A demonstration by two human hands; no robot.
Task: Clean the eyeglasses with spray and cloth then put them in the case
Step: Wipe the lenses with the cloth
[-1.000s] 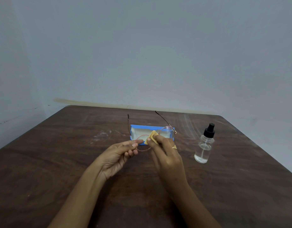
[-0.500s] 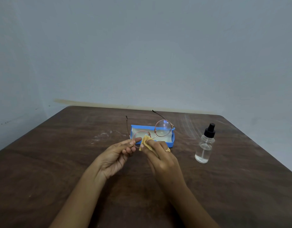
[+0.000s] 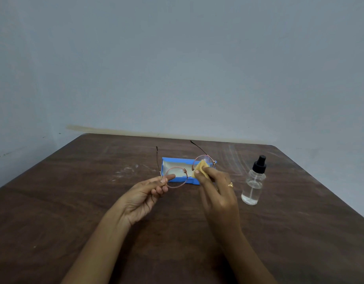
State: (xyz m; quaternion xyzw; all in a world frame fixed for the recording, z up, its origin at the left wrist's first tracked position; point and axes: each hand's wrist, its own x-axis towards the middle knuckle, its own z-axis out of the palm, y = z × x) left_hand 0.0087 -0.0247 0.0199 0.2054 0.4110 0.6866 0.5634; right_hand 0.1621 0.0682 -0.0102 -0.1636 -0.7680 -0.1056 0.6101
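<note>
Bare grey wall backs a dark wooden table (image 3: 74,201), scuffed with pale streaks near its far edge. Over the middle of it a person holds a pair of round, thin-rimmed eyeglasses (image 3: 176,177) in the air, temples unfolded and pointing away toward the wall. The left hand (image 3: 144,195) pinches the frame at the outer edge of the left-side lens, thumb and fingertips closed on the rim near the hinge. The right hand (image 3: 216,189) is closed on a small yellow cloth (image 3: 201,170), pressing it against the right-side lens — the cloth covers the lower part of that lens, so how clean the glass is underneath cannot be told from here.

Behind the glasses an open blue case (image 3: 166,162) with a pale lining lies on the table, and a clear spray bottle (image 3: 253,185) with a black pump top stands upright to the right, well apart from both hands.

Wiping looks to be the step in hand, with the spraying apparently done. Next would come finishing this lens, folding the temples in, and lowering the glasses into the case — which calls for setting the cloth down first and a light touch on that slender frame.
</note>
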